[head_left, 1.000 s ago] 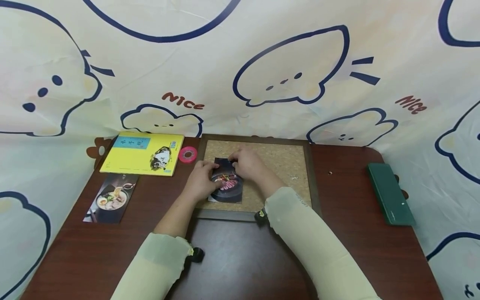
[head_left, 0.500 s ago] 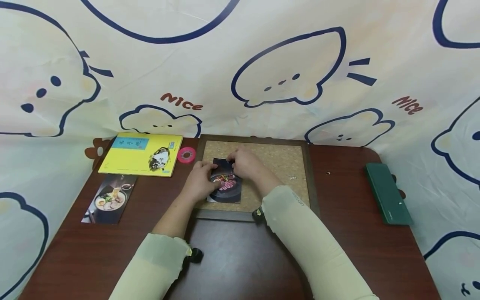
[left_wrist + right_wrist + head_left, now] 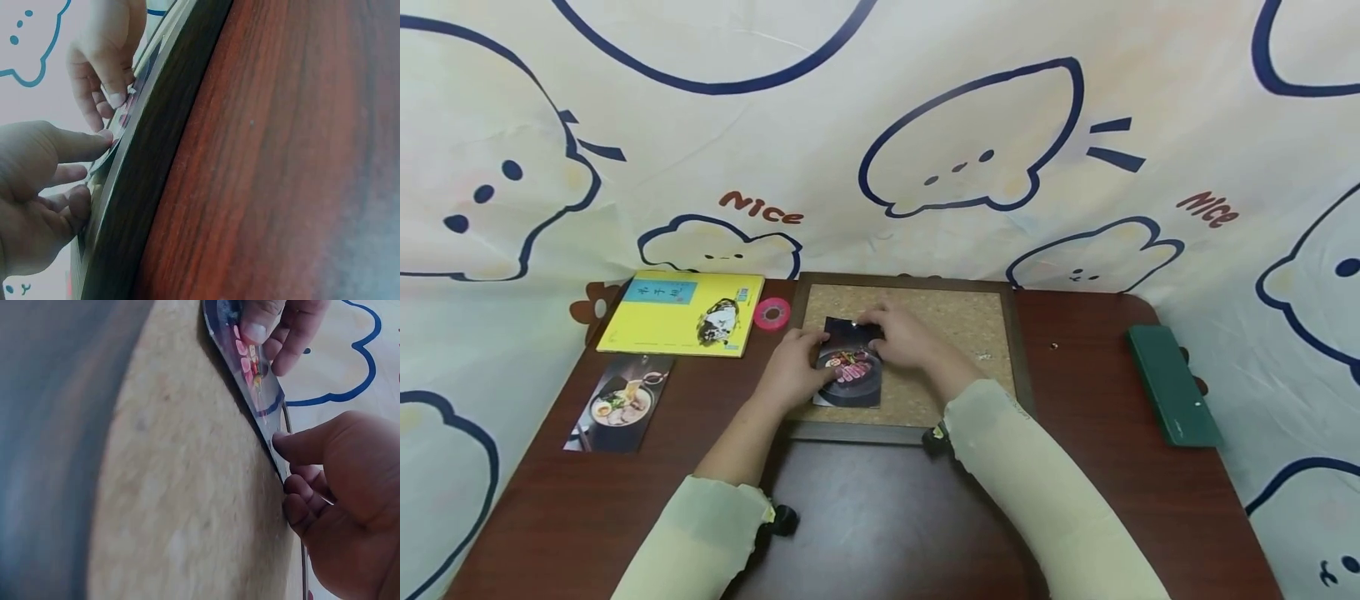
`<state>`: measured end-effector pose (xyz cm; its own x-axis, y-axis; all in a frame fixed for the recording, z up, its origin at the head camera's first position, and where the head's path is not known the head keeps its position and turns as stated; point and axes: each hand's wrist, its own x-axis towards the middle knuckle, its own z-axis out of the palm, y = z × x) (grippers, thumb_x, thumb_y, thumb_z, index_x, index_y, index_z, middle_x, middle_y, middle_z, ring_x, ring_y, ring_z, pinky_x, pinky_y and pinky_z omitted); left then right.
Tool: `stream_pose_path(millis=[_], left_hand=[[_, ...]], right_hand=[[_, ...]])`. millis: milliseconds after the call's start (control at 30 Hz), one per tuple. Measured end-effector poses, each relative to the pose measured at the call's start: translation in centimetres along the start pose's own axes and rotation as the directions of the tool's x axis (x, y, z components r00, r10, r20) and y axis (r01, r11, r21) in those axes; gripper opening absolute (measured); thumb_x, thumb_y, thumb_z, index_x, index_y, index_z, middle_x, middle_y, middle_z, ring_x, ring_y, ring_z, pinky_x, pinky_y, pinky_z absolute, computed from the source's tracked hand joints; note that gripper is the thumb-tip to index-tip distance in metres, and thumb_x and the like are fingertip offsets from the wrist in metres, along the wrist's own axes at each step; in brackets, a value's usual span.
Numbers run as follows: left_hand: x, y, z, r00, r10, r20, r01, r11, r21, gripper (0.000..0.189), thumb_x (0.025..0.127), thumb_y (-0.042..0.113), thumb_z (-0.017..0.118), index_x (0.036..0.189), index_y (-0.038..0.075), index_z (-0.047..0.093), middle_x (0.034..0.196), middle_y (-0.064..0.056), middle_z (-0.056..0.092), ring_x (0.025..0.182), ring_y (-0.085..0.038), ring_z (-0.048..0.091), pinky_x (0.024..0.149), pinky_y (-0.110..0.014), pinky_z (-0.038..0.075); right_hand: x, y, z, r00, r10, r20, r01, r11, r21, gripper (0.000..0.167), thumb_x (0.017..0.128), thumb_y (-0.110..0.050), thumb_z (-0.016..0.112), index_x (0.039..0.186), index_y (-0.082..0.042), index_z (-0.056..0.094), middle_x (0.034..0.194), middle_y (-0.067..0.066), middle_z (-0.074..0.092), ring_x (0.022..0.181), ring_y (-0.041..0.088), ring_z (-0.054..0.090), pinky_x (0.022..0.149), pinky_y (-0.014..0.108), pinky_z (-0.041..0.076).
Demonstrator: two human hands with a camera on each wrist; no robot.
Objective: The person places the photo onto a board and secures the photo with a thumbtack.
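A dark photo card (image 3: 848, 392) with a picture of sliced meat in a bowl lies on a framed corkboard (image 3: 955, 310). My left hand (image 3: 790, 371) holds the card at its left side, the thumb lying over the picture. At the upper right corner, my right hand (image 3: 910, 337) holds the edge between thumb and fingers. A small shiny pin head (image 3: 853, 325) shows near the card's top edge. The right wrist view shows the card (image 3: 219, 337) slightly bent, its long edge raised off the cork, with the right hand (image 3: 356, 481) at the narrow end.
On the left lie a yellow book (image 3: 658, 329), a pink tape roll (image 3: 762, 315) and a second photo card (image 3: 617, 433) showing a noodle bowl. Another pin (image 3: 1054, 346) sits right of the board. A green case (image 3: 1172, 387) lies along the table's right edge.
My right hand has moved slightly right along the card's top, and the pin head now shows there. The left hand and card stay about where they were.
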<state>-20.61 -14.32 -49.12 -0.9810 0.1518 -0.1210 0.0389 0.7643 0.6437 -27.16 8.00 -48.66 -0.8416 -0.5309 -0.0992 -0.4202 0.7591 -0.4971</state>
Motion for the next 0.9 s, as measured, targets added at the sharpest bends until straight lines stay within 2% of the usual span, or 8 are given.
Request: stream_pose_path(millis=[233,333,533,700,900], left_hand=[[-0.8,-0.3,-0.2,0.998,0.041,-0.053,-0.041,0.999,-0.009,0.061,0.087,0.027,0.083,0.141,0.005,0.062,0.136,-0.02,0.056,0.118,-0.037,0.057,0.099,-0.056,0.048],[-1.1,-0.5,-0.3,0.995,0.047,-0.083,-0.048,0.999,-0.011,0.057,0.089,0.026,0.081,0.138,0.005,0.064,0.134,-0.019,0.058,0.117,-0.038,0.058,0.098,-0.056,0.048],[-1.6,-0.8,-0.7,0.991,0.06,-0.123,-0.06,0.998,-0.001,0.052,0.091,0.026,0.079,0.137,0.007,0.066,0.129,-0.016,0.06,0.108,-0.033,0.06,0.089,-0.052,0.049],[-2.1,-0.9,-1.1,0.986,0.09,-0.143,-0.088,0.996,0.02,0.048,0.091,0.026,0.079,0.134,0.009,0.068,0.126,-0.015,0.062,0.103,-0.031,0.06,0.085,-0.05,0.05],[-2.9,-1.5,-1.5,0.98,0.121,-0.156,-0.12,0.993,0.018,0.045,0.092,0.029,0.078,0.132,0.011,0.07,0.121,-0.012,0.064,0.096,-0.027,0.058,0.08,-0.044,0.049]], right_hand=[[-1.7,1.1,0.0,0.998,0.013,-0.063,-0.008,0.997,0.082,0.049,0.093,-0.011,0.067,0.141,-0.017,0.062,0.137,0.004,0.055,0.123,0.026,0.056,0.108,0.047,0.045],[-2.5,1.3,-0.1,0.997,0.003,-0.071,0.002,0.997,0.082,0.046,0.095,-0.014,0.069,0.141,-0.016,0.062,0.138,0.005,0.056,0.13,0.028,0.052,0.113,0.048,0.041],[-4.2,1.5,-0.5,0.997,-0.012,-0.075,0.017,0.998,0.068,0.047,0.098,-0.025,0.072,0.142,-0.014,0.061,0.15,0.01,0.05,0.141,0.032,0.046,0.118,0.051,0.033],[-5.6,1.9,-0.6,0.996,-0.037,-0.078,0.042,0.998,0.055,0.051,0.098,-0.024,0.072,0.145,-0.012,0.058,0.157,0.014,0.045,0.147,0.034,0.039,0.121,0.052,0.027],[-7.7,2.5,-0.8,0.993,-0.066,-0.1,0.072,0.996,0.057,0.049,0.098,-0.02,0.071,0.144,-0.009,0.059,0.155,0.016,0.047,0.144,0.035,0.043,0.12,0.051,0.03]])
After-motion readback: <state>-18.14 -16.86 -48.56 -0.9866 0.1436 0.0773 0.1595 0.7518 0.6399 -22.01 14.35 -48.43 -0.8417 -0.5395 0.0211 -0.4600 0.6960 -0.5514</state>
